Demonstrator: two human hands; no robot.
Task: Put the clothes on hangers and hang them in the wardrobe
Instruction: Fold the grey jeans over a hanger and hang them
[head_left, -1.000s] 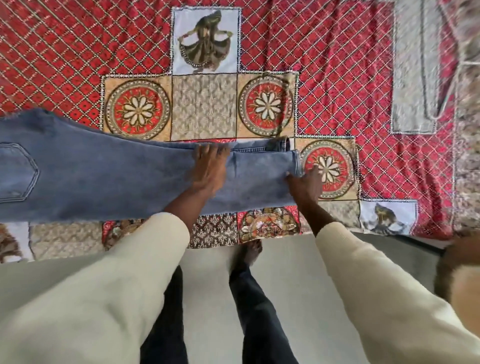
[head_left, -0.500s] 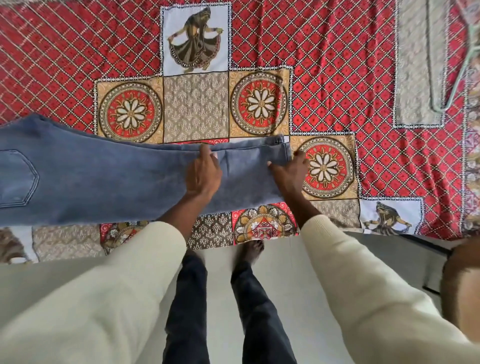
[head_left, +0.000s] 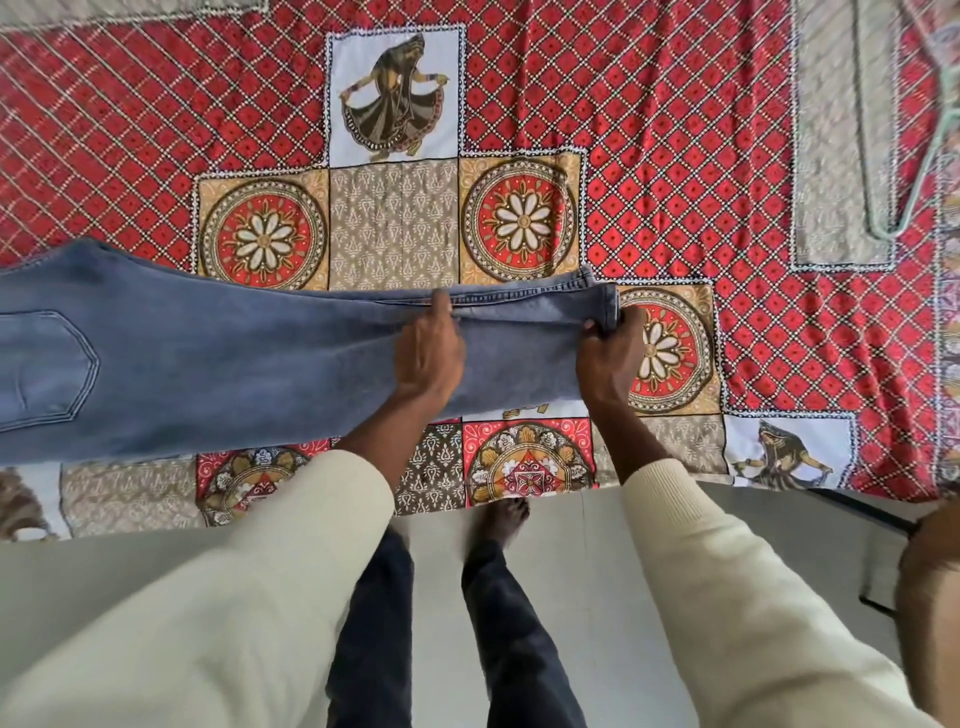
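Observation:
Blue jeans (head_left: 208, 364) lie flat across the near side of the bed, legs stacked and pointing right, a back pocket at the far left. My left hand (head_left: 428, 351) rests palm down on the legs, fingers reaching the far seam. My right hand (head_left: 610, 356) pinches the hem at the leg ends, thumb on top and fingers curled under the cloth. A pale green wire hanger (head_left: 919, 171) lies at the far right of the bed, apart from the jeans and partly cut off by the frame edge.
The bed carries a red patterned bedspread (head_left: 675, 130) with medallion and dancer patches. I stand at its near edge on a pale floor (head_left: 597, 597), with dark trousers and bare feet below. A dark frame (head_left: 883, 514) shows at the lower right.
My right hand has gone from lying flat on the leg ends to pinching the hem. My left hand has stayed on the legs. The view has shifted slightly.

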